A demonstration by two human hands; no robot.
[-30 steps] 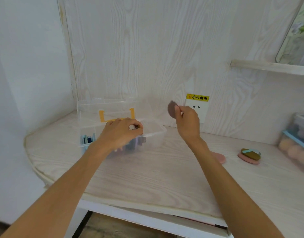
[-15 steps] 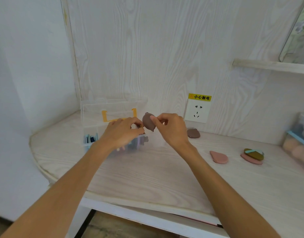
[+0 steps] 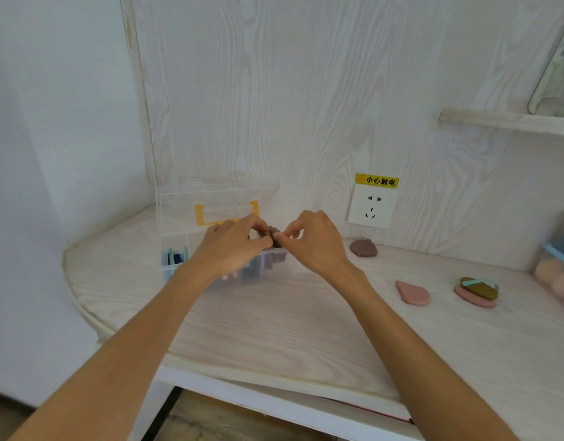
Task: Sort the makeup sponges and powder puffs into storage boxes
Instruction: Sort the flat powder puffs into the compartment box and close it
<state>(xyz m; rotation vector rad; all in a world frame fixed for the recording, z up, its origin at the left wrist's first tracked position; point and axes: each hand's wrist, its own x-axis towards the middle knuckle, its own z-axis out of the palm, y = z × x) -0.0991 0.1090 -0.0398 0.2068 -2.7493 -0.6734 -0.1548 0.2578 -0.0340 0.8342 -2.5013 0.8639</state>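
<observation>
A clear storage box (image 3: 170, 262) with its lid up stands at the back left of the counter, holding several coloured puffs on edge. Both hands meet over its right end. My right hand (image 3: 315, 241) pinches a brown powder puff (image 3: 275, 234) at the box's rim. My left hand (image 3: 234, 243) has its fingertips curled against the same puff and the puffs inside. Loose on the counter lie a brown puff (image 3: 363, 248), a pink puff (image 3: 412, 292) and an olive puff stacked on a pink one (image 3: 476, 289).
A second clear box with a blue rim (image 3: 557, 259), holding peach sponges, stands at the far right edge. A wall socket (image 3: 371, 206) with a yellow warning label sits on the back wall. A shelf (image 3: 509, 120) juts out upper right. The counter's curved front edge is close to me.
My right hand has carried the brown puff from up by the socket down and left to the box's right end. My left hand stayed over the box.
</observation>
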